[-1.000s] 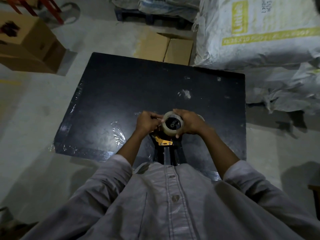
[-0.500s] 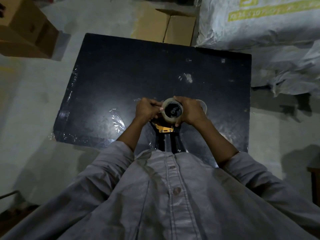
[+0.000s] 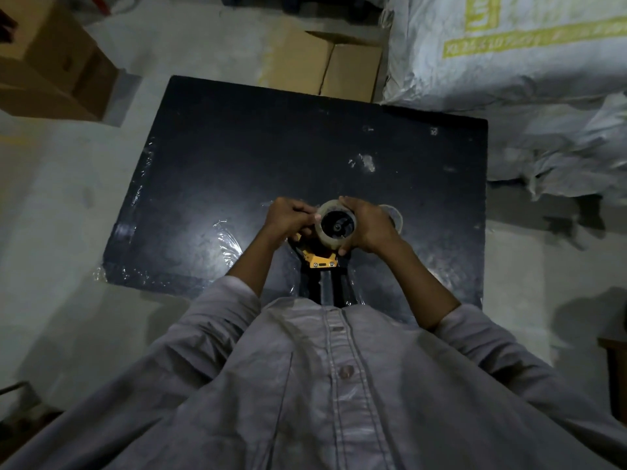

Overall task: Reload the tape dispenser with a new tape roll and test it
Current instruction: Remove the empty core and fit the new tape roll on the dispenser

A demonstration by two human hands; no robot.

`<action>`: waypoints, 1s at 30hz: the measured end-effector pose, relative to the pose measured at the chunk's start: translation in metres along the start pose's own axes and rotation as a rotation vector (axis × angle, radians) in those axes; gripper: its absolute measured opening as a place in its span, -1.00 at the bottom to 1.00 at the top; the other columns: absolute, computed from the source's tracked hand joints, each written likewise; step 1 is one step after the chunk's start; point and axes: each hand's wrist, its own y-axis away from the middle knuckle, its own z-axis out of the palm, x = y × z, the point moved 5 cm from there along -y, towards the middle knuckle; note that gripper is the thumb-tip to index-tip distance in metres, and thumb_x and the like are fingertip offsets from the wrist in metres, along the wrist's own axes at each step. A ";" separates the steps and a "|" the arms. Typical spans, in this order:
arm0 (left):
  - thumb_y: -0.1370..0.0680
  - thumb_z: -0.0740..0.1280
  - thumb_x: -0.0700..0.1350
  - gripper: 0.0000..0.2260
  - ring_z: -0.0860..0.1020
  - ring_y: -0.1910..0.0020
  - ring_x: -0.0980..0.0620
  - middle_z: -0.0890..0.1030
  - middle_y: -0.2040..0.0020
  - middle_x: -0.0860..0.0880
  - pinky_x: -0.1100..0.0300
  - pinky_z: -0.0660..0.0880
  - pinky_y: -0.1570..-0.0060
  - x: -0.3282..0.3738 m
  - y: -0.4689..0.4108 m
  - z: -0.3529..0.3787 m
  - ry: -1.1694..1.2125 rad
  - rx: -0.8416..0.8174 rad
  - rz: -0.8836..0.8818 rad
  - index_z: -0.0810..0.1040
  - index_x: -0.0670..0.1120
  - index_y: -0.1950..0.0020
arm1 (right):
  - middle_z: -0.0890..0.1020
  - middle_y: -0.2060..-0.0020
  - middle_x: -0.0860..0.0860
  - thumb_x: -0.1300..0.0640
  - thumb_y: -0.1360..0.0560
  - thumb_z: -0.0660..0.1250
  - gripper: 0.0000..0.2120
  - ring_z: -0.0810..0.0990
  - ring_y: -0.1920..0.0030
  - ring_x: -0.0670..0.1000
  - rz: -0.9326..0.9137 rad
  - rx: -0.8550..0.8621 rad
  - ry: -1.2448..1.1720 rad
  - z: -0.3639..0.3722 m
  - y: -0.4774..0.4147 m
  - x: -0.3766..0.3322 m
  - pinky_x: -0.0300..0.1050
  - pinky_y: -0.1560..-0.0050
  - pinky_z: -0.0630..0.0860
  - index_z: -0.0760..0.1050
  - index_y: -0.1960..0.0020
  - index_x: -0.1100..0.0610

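Observation:
A clear tape roll (image 3: 326,237) sits on the black hub of a tape dispenser (image 3: 320,260) with a yellow plate and a dark handle running toward my body. My right hand (image 3: 368,225) wraps around the roll's right side. My left hand (image 3: 288,218) is closed at the roll's left edge, fingers pinched together where the tape end would be; the end itself is too small to make out. Behind my right hand a second ring, an emptier roll (image 3: 395,215), lies on the black table (image 3: 258,154).
Cardboard boxes stand beyond the table (image 3: 325,66) and at far left (image 3: 51,66). Big white sacks (image 3: 509,52) crowd the right side. Wrinkled plastic film (image 3: 227,242) clings to the table near my left arm. A pale scrap (image 3: 368,162) lies mid-table.
Both hands stay on the roll and dispenser in the same grip. Only the camera shifted, tilting down and then back a little.

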 end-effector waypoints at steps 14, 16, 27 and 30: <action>-0.59 0.60 -0.18 -0.79 0.77 0.26 -0.30 0.78 0.21 -0.22 0.09 0.61 0.50 -0.003 0.007 0.008 -0.078 0.039 -0.002 0.78 -0.18 -0.21 | 0.37 -0.75 0.16 0.11 -0.32 0.82 0.23 0.41 -0.72 0.21 0.079 0.009 -0.046 0.022 -0.004 0.010 0.15 -0.69 0.41 0.20 -0.82 0.08; -0.59 0.60 -0.17 -0.79 0.77 0.29 -0.22 0.78 0.20 -0.20 0.14 0.56 0.54 -0.002 0.006 0.008 -0.092 0.047 -0.006 0.78 -0.18 -0.20 | 0.31 -0.78 0.17 0.08 -0.34 0.81 0.24 0.39 -0.72 0.25 0.091 0.008 -0.033 0.026 -0.005 0.013 0.25 -0.71 0.37 0.17 -0.83 0.04; -0.55 0.63 -0.22 -0.84 0.64 0.45 0.08 0.80 0.13 -0.12 0.19 0.63 0.41 -0.006 0.006 0.009 -0.196 0.126 0.053 0.81 -0.19 -0.11 | 0.11 -0.84 0.10 0.15 -0.43 0.76 0.22 0.36 -0.72 0.31 0.076 -0.027 0.024 0.030 -0.007 0.003 0.28 -0.68 0.41 0.06 -0.86 0.00; -0.49 0.67 -0.14 -0.82 0.76 0.10 0.02 0.82 0.02 -0.09 0.05 0.73 -0.05 0.001 0.004 0.011 -0.352 0.146 0.103 0.84 -0.11 -0.07 | 0.11 -0.84 0.08 0.18 -0.40 0.77 0.25 0.38 -0.72 0.27 0.065 -0.047 0.024 0.025 -0.009 0.006 0.22 -0.67 0.44 0.06 -0.85 -0.01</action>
